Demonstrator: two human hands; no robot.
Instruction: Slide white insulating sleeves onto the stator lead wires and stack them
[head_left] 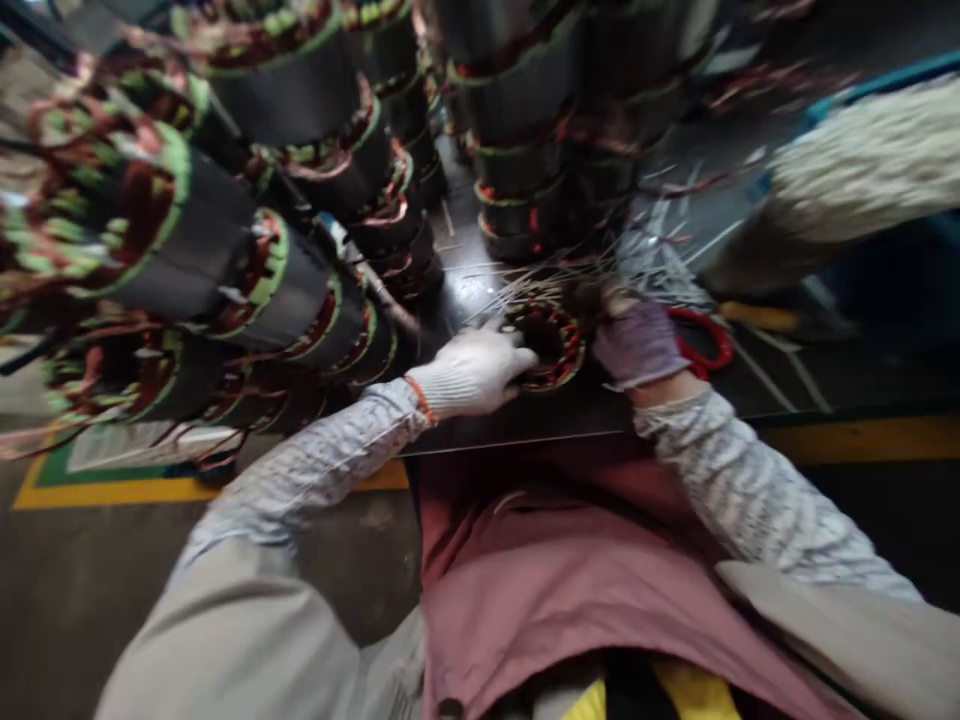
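Observation:
A small motor stator (576, 362) with red-brown windings and a pale green rim stands upright on the dark table in front of me. My left hand (480, 368), in a white knitted glove, grips its left side, the thumb and fingers at the rim. Just right of the stator is my right hand (637, 340) in a purple glove. Its fingers are curled and blurred, and whatever they hold cannot be made out. Red looped handles (709, 340), like those of scissors, lie beside my right wrist. Thin pale strings (532, 288) are strewn behind the stator.
Tall stacks of larger stators (225, 210) crowd the left, and more stators (517, 130) stand behind. To the right are a thick bundle of whitish cord (877, 160) and a blue bin (900, 280). A yellow-orange handle (761, 316) lies near the bin. The table's front edge is close to my apron.

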